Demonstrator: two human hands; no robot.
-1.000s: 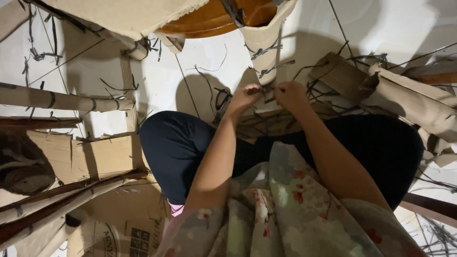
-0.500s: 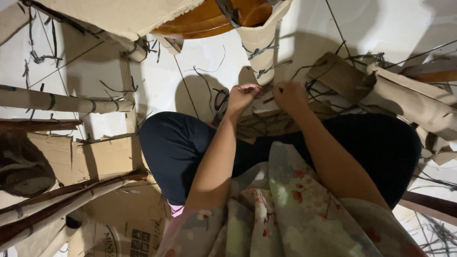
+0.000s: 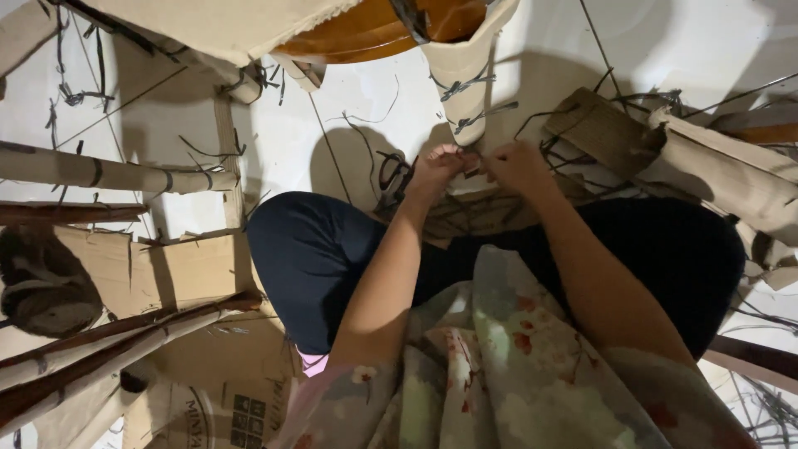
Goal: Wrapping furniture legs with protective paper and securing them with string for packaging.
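Note:
I sit cross-legged on a white floor in dark trousers. My left hand (image 3: 439,169) and my right hand (image 3: 517,165) meet in front of my knees, fingers pinched on a thin dark strap (image 3: 470,161). The strap runs around the foot of a cardboard-wrapped furniture leg (image 3: 462,79) that comes down from a brown wooden seat (image 3: 366,33). More dark straps bind that leg higher up. A crumpled piece of cardboard (image 3: 474,214) lies just under my hands, against my legs.
Cardboard-wrapped wooden legs with strap ties lie at the left (image 3: 108,175) and lower left (image 3: 116,341). Loose cardboard pieces (image 3: 715,170) pile up at the right. Cut dark strap ends (image 3: 391,170) litter the floor. A flat printed carton (image 3: 208,407) lies by my left knee.
Both hands stay at the strap, fingers shifting slightly; my left hand has moved a little right, closer to the right one. The view has shifted slightly.

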